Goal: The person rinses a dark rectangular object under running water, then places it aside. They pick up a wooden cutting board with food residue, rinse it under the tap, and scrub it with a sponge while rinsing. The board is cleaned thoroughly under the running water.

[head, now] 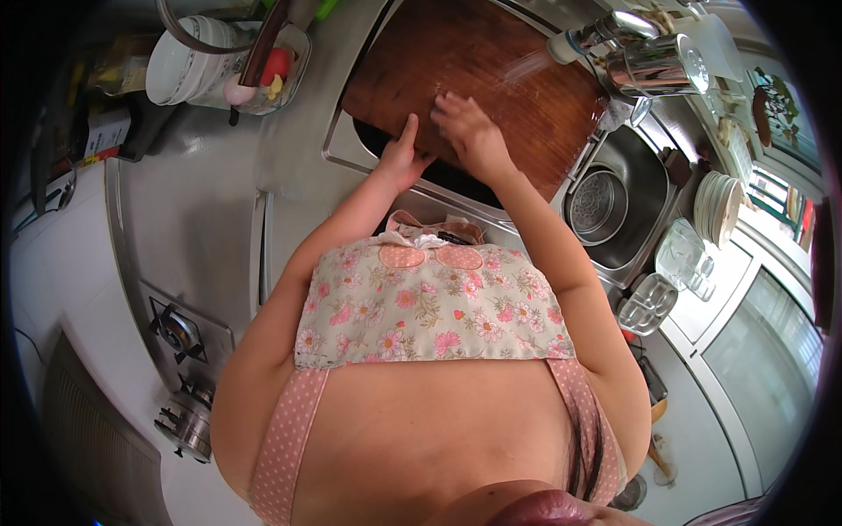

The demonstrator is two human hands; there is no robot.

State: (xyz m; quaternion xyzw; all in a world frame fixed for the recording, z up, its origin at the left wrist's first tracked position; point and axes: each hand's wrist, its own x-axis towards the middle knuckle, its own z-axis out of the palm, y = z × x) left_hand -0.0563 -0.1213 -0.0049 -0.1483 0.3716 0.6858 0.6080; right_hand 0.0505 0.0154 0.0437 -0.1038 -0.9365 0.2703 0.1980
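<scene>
A large wet wooden cutting board (487,79) lies tilted over the sink (454,181). My left hand (404,161) grips its near edge, the thumb on top and the other fingers out of sight underneath. On the board's surface rests my right hand (470,135), fingers bent and somewhat blurred, with no object visible in it. From the faucet head (569,47) a spray of water (523,69) falls onto the far right part of the board.
Right of the board, a second sink basin (641,191) holds a round metal strainer (595,204). Stacked plates (714,207) and a divided metal tray (648,304) stand beyond it. At left are white bowls (187,62), a glass dish (299,72) and a gas burner (177,329).
</scene>
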